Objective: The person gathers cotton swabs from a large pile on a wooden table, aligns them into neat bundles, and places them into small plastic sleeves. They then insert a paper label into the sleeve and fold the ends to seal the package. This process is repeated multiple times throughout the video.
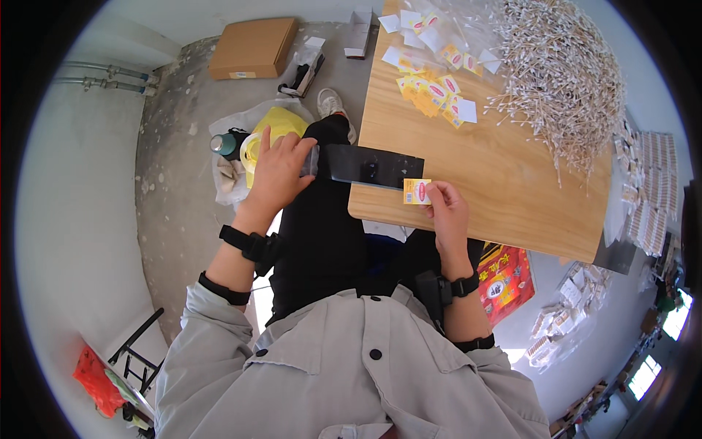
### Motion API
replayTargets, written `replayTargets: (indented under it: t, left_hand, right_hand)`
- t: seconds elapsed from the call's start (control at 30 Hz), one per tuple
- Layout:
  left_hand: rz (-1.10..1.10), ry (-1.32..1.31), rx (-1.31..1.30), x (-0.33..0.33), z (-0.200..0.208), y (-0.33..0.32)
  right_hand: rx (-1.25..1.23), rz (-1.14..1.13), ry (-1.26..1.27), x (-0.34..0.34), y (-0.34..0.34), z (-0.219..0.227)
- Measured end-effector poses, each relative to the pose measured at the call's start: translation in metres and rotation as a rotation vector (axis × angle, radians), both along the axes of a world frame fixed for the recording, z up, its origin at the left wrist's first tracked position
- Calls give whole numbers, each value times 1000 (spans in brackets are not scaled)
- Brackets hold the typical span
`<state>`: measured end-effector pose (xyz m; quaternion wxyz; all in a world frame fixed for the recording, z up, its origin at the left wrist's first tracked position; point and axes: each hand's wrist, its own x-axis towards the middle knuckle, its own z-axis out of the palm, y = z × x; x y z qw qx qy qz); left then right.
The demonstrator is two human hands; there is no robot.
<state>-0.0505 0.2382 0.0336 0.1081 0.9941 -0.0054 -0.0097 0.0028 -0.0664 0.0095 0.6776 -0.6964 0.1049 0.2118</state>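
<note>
My left hand [278,170] is closed around a small clear plastic packet [311,161], thumb on one side and fingers on the other. It sits at the left end of a black flat strip [369,165], which reaches from over my thigh onto the table's near left corner. What the packet contains is too small to make out. My right hand [448,208] pinches a small yellow and white printed card [417,192] between thumb and fingers, by the strip's right end. More yellow cards [431,95] lie in a loose pile farther up the wooden table [504,197].
A big heap of cotton swabs [563,66] covers the table's far right. Clear plastic bags [475,29] lie among cards at the far edge. On the floor to the left are a cardboard box [252,47], a yellow bag [281,121] and a teal-capped bottle [223,143].
</note>
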Motion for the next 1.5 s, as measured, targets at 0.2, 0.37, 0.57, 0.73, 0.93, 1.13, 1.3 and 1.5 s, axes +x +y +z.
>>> replayTargets:
  t: [0.2, 0.37, 0.57, 0.73, 0.93, 1.13, 1.3, 1.5]
  left_hand:
    - [-45, 8, 11, 1, 2, 5]
    - [-86, -29, -33, 7, 3, -4]
    - [-114, -10, -63, 11, 1, -19]
    - [-105, 13, -53, 13, 10, -19]
    - [-114, 7, -83, 11, 24, -12]
    - [-157, -22, -85, 15, 11, -13]
    - [-148, 43, -35, 17, 14, -12]
    - [-160, -2, -65, 18, 16, -12]
  right_hand:
    - [-4, 8, 1, 1, -1, -3]
    - [-12, 9, -10, -1, 1, -1]
    - [-28, 32, -42, -1, 1, -4]
    - [-10, 38, -51, -1, -2, -6]
    - [8, 46, -52, -2, -1, -6]
    - [1, 42, -51, -2, 0, -4]
    - [1, 51, -60, -2, 0, -5]
    - [-22, 70, -87, -2, 2, -3]
